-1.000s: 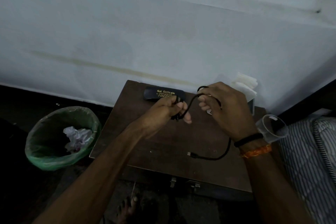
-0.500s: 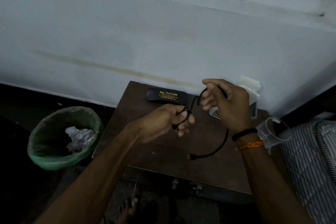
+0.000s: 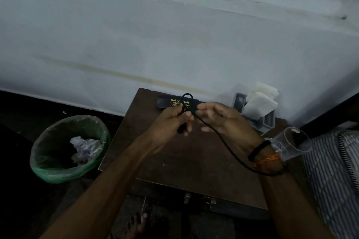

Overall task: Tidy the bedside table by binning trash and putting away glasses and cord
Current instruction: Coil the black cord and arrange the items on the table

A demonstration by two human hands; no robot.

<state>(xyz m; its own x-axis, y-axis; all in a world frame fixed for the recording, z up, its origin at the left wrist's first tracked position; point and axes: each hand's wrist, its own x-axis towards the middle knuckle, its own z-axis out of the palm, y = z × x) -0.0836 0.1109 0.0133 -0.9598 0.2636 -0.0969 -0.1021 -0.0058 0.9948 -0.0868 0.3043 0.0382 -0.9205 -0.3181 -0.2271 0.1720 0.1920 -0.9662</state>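
Over the dark brown bedside table (image 3: 174,169), my left hand (image 3: 172,122) pinches a small loop of the black cord (image 3: 225,141), which sticks up above my fingers. My right hand (image 3: 223,120) holds the same cord just to the right of that loop. The rest of the cord trails down under my right wrist, and its far end is hidden there. A black glasses case (image 3: 167,101) with gold lettering lies shut at the table's back edge, partly behind the loop. A green-lined bin (image 3: 58,165) with crumpled paper (image 3: 85,147) stands on the floor to the left.
A grey holder (image 3: 266,122) with white napkins (image 3: 260,101) sits at the table's back right. A clear plastic cup (image 3: 293,141) stands near my right wrist. A striped mattress (image 3: 334,170) borders the right side. The white wall is close behind. My bare foot (image 3: 139,221) is below.
My hands have come together over the glasses case, and the cord now forms a small loop above my left fingers. The free end has been drawn off the table toward my right wrist.
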